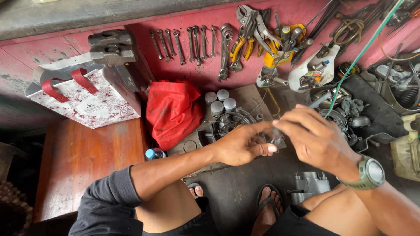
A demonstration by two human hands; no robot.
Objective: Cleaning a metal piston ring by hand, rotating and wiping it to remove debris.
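Both hands (273, 142) meet, pinching a small metal ring (275, 139) between their fingertips above the floor

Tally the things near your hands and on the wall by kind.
Grey cylinders: 4
Red plastic bag: 1
Patterned gift bag: 1
Blue-capped bottle: 1
Small ring in both hands' fingers: 1
Total: 8

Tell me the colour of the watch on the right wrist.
Olive green; the wristwatch shows best in the head view.
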